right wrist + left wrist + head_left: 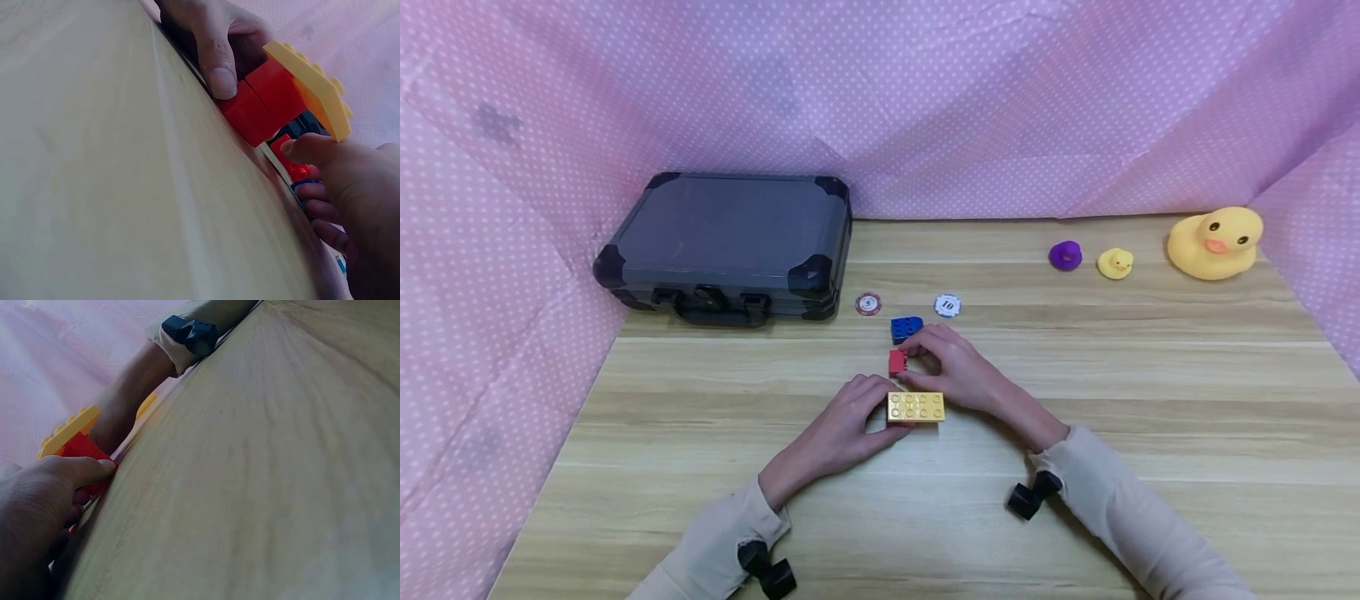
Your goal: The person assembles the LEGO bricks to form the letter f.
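Yellow brick (916, 407) lies long axis left-right, left hand (842, 425) gripping it; right hand (951, 367) pinches red brick (897, 362)

Yellow plate (916, 407), red brick (897, 362), blue brick (906, 327).

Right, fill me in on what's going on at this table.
A person is handling plastic building bricks on the wooden table. The left hand grips a stack made of a flat yellow studded brick sitting on red bricks. The right hand pinches a small red brick just behind that stack. A blue brick lies beyond it, near two poker chips. A closed grey case and rubber ducks sit further back.
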Demonstrator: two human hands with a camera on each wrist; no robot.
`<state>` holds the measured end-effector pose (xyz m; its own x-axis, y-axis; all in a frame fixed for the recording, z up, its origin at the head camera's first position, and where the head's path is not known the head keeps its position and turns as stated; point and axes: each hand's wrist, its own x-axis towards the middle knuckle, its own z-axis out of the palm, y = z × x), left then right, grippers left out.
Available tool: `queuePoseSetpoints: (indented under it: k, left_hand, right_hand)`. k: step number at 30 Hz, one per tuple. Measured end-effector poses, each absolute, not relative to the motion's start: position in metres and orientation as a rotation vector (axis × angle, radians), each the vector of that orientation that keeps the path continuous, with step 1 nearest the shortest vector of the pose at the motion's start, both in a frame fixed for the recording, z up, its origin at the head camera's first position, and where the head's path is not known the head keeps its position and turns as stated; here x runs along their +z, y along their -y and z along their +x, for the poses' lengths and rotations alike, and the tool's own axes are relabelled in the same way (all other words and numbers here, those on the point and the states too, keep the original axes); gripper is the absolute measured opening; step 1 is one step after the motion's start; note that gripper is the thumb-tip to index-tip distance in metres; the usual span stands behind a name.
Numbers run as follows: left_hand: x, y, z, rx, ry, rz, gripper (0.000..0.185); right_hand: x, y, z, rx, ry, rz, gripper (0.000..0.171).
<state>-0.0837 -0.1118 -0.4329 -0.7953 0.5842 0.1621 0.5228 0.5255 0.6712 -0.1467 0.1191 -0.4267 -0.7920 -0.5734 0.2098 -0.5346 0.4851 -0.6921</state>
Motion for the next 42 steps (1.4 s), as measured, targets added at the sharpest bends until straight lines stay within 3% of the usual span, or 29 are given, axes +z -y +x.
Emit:
queuePoseSetpoints:
  k: [28,42]
  left_hand:
    - [-0.431,0.111,-0.083,1.125,-2.685,0.943,0.034]
    - [-0.432,0.111,-0.084,1.105,-2.669,0.897,0.035]
  right_hand:
    - [-0.414,-0.147,-0.135,-1.309,-2.657,-0.890,0.037]
    - [-0.403,-0.150,-0.128,-1.303,-2.708,-0.976,0.035]
